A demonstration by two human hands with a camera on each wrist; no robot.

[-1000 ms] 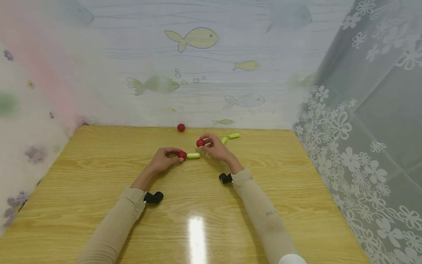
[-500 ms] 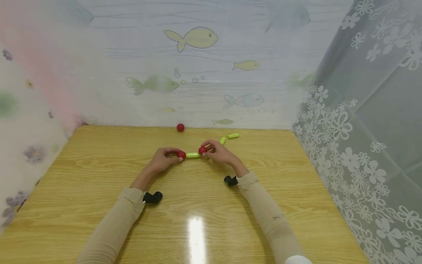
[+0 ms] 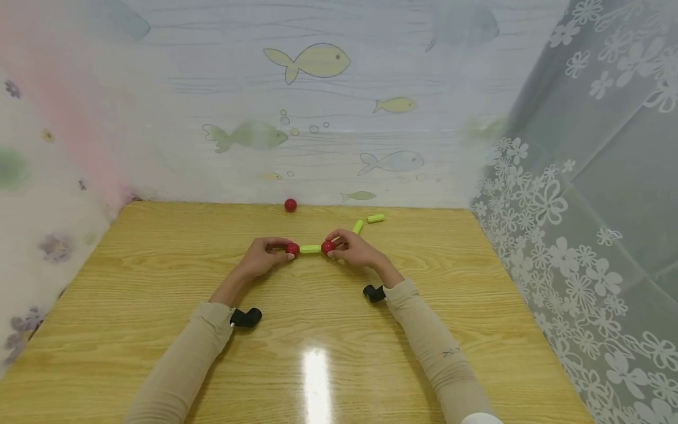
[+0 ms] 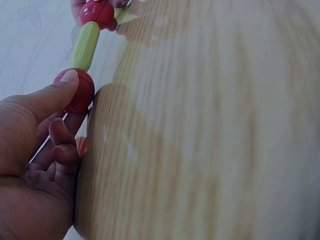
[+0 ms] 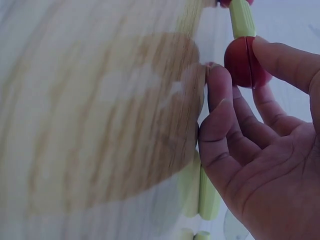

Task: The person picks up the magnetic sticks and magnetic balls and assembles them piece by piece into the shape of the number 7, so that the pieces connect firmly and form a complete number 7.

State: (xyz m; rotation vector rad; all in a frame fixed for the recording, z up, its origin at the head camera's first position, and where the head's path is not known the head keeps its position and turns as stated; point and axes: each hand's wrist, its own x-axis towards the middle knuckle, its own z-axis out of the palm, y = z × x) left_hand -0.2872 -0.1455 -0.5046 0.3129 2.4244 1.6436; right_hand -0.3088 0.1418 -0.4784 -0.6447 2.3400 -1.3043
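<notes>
A lime-green ridged rod (image 3: 310, 249) lies level between two red balls, one against each end. My left hand (image 3: 261, 257) pinches the left red ball (image 4: 80, 91) between thumb and fingers. The right red ball (image 5: 243, 62) is gripped the same way by my right hand (image 3: 356, 249). In the left wrist view the green rod (image 4: 85, 46) meets both balls; how firmly it is joined to them I cannot tell. Both hands stay low at the tabletop.
Another red ball (image 3: 290, 205) sits at the table's back edge. Behind my right hand lie two more green rods, one slanted (image 3: 358, 227) and one farther back (image 3: 375, 218). A fish-patterned covering (image 3: 318, 141) rises behind the wooden table (image 3: 296, 365).
My right hand has come down and toward me with its red ball, from apart and behind to the rod's right end. The left hand keeps its place.
</notes>
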